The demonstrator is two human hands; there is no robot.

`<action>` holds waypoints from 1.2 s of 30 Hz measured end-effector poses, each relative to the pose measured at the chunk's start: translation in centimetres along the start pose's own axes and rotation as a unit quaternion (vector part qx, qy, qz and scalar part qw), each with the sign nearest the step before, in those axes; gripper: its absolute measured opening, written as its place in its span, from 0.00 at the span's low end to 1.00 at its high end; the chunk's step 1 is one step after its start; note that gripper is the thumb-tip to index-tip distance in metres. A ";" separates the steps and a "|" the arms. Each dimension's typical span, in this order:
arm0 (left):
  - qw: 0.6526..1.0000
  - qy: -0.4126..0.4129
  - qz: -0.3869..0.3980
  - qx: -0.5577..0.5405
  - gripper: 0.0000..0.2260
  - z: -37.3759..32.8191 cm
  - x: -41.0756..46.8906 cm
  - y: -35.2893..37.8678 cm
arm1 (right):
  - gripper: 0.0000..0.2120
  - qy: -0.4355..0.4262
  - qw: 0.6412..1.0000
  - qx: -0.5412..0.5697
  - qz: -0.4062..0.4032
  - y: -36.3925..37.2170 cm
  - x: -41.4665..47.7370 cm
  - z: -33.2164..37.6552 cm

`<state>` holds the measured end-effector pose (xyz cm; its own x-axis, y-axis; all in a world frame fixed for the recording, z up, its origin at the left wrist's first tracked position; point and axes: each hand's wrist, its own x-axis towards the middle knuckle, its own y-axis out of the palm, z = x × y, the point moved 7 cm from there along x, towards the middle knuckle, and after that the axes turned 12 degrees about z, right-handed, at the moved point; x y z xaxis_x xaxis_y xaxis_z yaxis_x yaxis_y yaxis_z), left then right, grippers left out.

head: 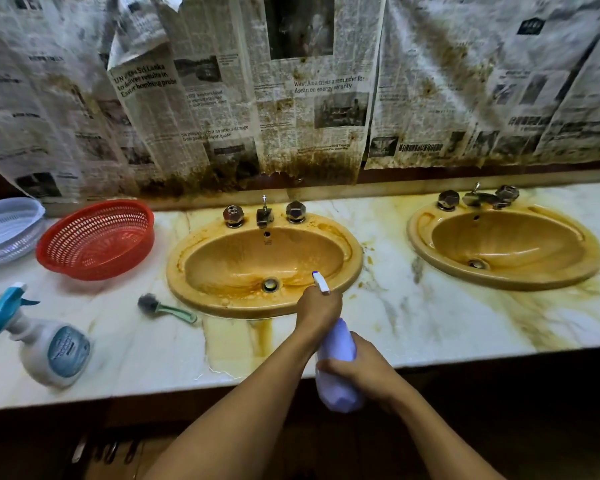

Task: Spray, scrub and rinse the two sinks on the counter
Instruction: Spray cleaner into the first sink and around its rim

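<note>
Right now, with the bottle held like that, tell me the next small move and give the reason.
Probably squeeze the trigger. The left hand grips the head of the purple spray bottle, its nozzle pointing into the stained left sink, while the right hand holds the body. The brush lies on the counter beside that sink, so scrubbing likely comes after.

Near sink (257, 308) mustard yellow, orange-brown streaks. Far sink (506, 282), right of it, same yellow. Counter (413, 323) white marble, grey veins, rusty stains. Left of near sink: red mesh basket (94, 244), pale blue basket (7, 230), grey-bristled green brush (163, 308), white-and-teal spray bottle (52, 355). In front: lavender bottle (338, 389). Behind: black-and-white newspaper (222, 116), brown-splotched.
</note>
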<state>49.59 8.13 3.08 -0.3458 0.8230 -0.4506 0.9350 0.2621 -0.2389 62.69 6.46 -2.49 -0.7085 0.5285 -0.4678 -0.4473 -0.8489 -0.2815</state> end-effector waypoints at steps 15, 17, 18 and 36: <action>1.000 0.004 0.030 -0.008 0.09 1.5 -0.9 -1.2 | 0.31 0.041 0.996 0.027 -0.068 2.8 -0.4 -0.9; 0.999 0.001 0.038 -0.022 0.08 1.8 -0.6 -1.7 | 0.29 0.046 0.996 0.039 -0.071 3.4 0.1 -0.8; 0.999 0.003 0.045 -0.026 0.08 2.0 -0.5 -2.0 | 0.30 0.046 0.995 0.048 -0.078 3.7 0.2 -0.3; 0.986 0.101 0.095 0.088 0.12 2.2 2.1 -7.7 | 0.39 0.074 0.979 0.081 -0.170 9.2 3.9 4.4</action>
<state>41.45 6.75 2.06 -0.1270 0.9374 -0.3242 0.9472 0.0176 -0.3203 53.43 0.73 -3.19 -0.4213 0.7631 -0.4900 -0.7335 -0.6045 -0.3108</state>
